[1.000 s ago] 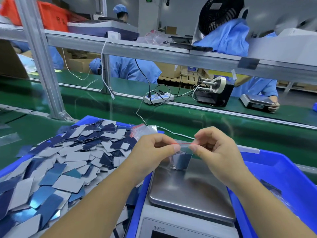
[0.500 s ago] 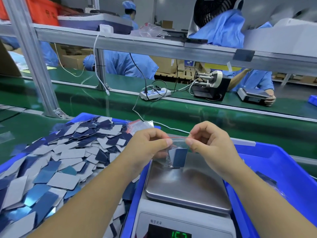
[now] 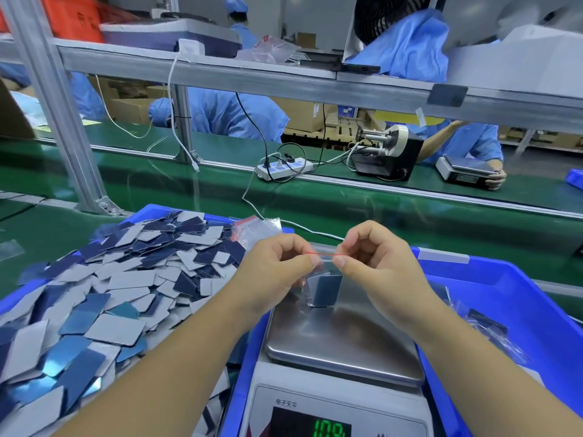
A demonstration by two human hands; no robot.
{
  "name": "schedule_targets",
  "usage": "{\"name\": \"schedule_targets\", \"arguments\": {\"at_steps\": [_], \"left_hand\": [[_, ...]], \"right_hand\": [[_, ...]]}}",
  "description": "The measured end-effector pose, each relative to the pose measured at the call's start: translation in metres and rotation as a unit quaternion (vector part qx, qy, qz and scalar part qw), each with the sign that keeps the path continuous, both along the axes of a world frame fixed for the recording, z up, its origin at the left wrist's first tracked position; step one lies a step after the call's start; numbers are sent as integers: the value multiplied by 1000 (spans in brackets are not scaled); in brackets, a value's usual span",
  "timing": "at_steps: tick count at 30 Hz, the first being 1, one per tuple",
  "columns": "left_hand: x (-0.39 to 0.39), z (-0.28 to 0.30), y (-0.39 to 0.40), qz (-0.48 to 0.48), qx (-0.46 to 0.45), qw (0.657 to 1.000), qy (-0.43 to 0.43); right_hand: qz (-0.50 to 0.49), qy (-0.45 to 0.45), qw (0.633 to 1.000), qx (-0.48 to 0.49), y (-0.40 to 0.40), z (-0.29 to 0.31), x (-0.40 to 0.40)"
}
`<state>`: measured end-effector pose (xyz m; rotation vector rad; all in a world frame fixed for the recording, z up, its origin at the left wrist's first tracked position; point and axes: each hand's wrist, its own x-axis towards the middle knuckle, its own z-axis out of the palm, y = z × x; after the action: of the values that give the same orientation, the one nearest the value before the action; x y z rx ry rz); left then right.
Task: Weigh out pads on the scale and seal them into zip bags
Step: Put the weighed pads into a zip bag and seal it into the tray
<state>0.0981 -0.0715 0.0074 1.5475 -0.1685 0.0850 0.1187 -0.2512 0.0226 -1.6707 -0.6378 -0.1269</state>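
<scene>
A small clear zip bag (image 3: pixel 321 287) with blue and grey pads inside hangs between my hands, its bottom at the far edge of the steel pan of the scale (image 3: pixel 340 339). My left hand (image 3: pixel 277 272) pinches the left end of the bag's red zip strip. My right hand (image 3: pixel 375 263) pinches the right end. Green digits glow on the scale's display (image 3: pixel 328 428). Loose blue and grey pads (image 3: pixel 104 298) fill a blue tray on the left.
A blue bin (image 3: pixel 517 294) on the right holds filled bags. Empty zip bags (image 3: pixel 255 227) lie at the back of the pad pile. Beyond are a green conveyor belt (image 3: pixel 347 200), a power strip (image 3: pixel 284 167), an aluminium frame post (image 3: pixel 60 105) and workers in blue.
The view has shifted down, bringing the scale's display into sight. My hands have kept pinching the bag's top over the scale and have barely moved.
</scene>
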Motion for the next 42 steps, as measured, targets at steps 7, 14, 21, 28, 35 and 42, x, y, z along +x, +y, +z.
{"name": "schedule_targets", "arguments": {"at_steps": [7, 14, 21, 28, 35, 42], "left_hand": [[0, -4, -3, 7, 35, 998, -43], [-2, -4, -4, 14, 87, 990, -112], [1, -3, -1, 18, 69, 994, -81], [2, 2, 8, 21, 54, 996, -74], [0, 1, 6, 16, 42, 997, -65], [1, -2, 3, 9, 40, 996, -81]], "right_hand": [[5, -15, 1000, -5, 5, 0, -2], [-10, -15, 1000, -17, 4, -3, -2], [-14, -16, 1000, -14, -1, 1, 1], [-15, 9, 1000, -7, -9, 7, 3], [-3, -13, 995, -97, -7, 1, 3], [-9, -76, 984, -163, -8, 0, 3]]}}
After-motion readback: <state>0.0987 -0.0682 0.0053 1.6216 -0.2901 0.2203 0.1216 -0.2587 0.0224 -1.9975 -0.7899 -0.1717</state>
